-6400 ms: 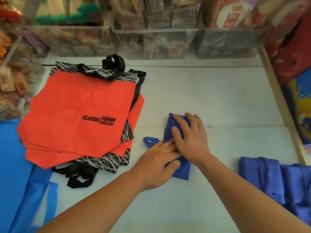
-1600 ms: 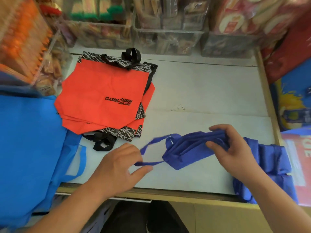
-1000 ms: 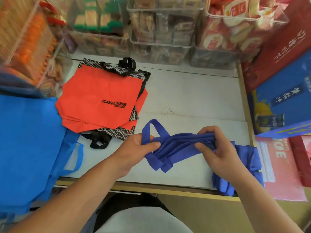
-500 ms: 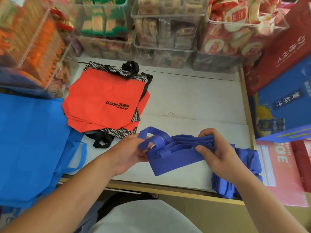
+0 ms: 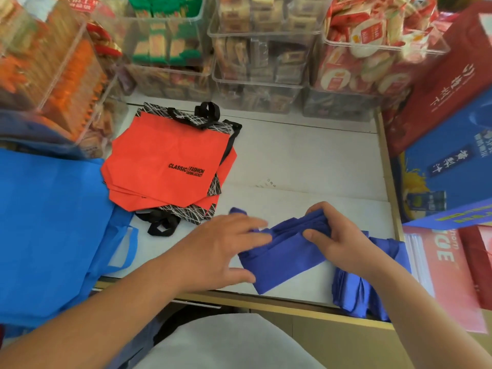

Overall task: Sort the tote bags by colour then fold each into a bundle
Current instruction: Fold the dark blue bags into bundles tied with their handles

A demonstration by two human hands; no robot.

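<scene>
the dark blue bag [image 5: 282,251] lay on the desk [image 5: 306,161] near the front edge, between the two hands. it was folded into a long strip. the strip ran left to right, a bit slanted, with the right end farther from the person. a handle [image 5: 235,210] poked out at the left end, so i think the top of the bag pointed left.

the left hand [image 5: 221,251] lay on the left end. its grip was apart, with the fingers out flat on the cloth, though it looked blurry. the right hand [image 5: 343,243] had its grip clamped on the right end, with the thumb on the near side and the fingers curled over the far side.

the step looked like making the strip into a bundle. to do it well, the handle should be tucked in first so it does not stick out. the layers should be pinched so they do not slide. then the fold should go along the long way, end to end, with each fold pressed flat, as soft cloth likes to spring open.

the folded dark blue bags [image 5: 356,294] sat just to the right. the orange bags [image 5: 165,161] and light blue bags [image 5: 53,222] lay flat to the left.
</scene>
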